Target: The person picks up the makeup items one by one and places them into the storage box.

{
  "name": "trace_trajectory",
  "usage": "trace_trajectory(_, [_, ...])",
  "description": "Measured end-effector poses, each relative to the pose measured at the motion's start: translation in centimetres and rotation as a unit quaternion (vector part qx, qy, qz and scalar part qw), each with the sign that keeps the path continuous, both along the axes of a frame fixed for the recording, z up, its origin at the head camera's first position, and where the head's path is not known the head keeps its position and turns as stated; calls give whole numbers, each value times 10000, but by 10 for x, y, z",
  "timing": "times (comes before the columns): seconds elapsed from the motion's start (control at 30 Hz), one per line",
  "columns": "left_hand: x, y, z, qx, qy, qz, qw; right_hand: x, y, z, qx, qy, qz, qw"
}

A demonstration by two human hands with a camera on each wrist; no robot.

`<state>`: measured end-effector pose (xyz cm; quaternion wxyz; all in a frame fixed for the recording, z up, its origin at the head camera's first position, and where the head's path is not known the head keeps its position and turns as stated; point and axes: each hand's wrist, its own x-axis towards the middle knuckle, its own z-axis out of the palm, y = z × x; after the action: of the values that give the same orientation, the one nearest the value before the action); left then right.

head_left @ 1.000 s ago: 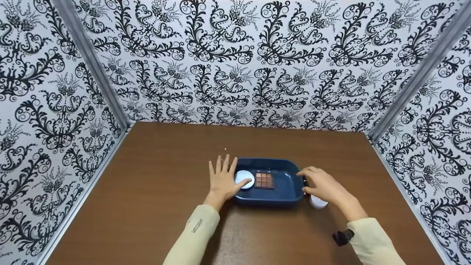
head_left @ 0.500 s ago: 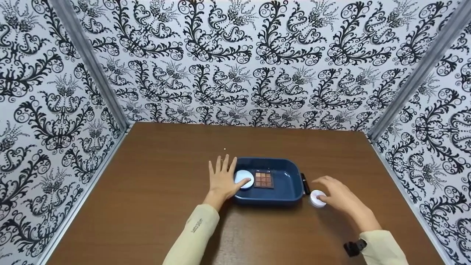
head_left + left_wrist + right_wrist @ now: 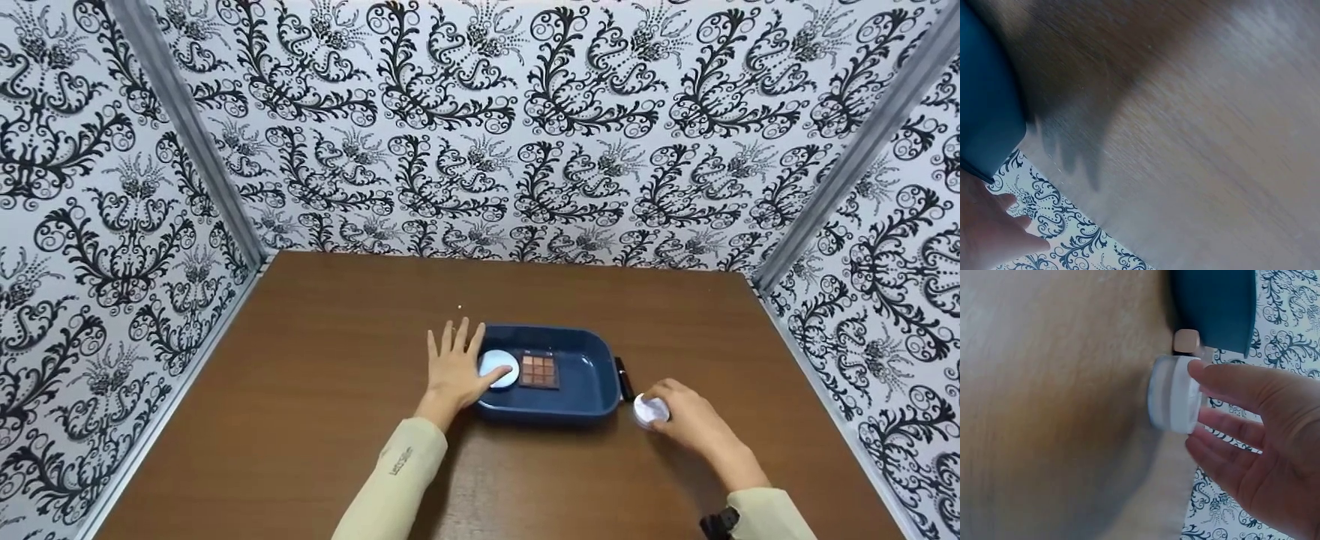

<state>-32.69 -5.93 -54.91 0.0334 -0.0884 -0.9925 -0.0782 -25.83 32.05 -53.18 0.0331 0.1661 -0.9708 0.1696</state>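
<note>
A dark blue tray (image 3: pixel 555 415) stands on the table, holding a round white-topped item (image 3: pixel 495 361) and an eyeshadow palette (image 3: pixel 539 371). My left hand (image 3: pixel 452 379) lies at the tray's left edge with fingers straight and spread, its thumb reaching over the round item. To the right of the tray, my right hand (image 3: pixel 694 420) has thumb and fingers about the lid of a small round jar (image 3: pixel 649 410). In the right wrist view the jar (image 3: pixel 1176 394) shows a white lid and a paler, cloudy body, with the thumb touching the lid's edge.
A slim black tube (image 3: pixel 624 379) lies between the tray and the jar; its end is a peach-coloured cap (image 3: pixel 1186 341) in the right wrist view. Patterned walls (image 3: pixel 480 150) enclose the brown table (image 3: pixel 360 300) at the back and sides.
My right hand has drawn away from the tray's right side, uncovering the black tube, and has come down onto the jar. The left hand has stayed at the tray.
</note>
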Motion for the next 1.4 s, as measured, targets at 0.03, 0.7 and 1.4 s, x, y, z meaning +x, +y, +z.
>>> trace_trajectory(0.03, [0, 0, -1, 16, -15, -14, 10000, 1, -1, -1, 4, 11, -24, 10000])
trace_trajectory(0.7, [-2, 0, -1, -1, 49, -24, 10000, 2, -6, -2, 357, 502, -95, 9981])
trace_trajectory(1.4, [-1, 0, -2, -24, 28, -55, 10000, -4, -2, 25, 226, 645, -167, 9975])
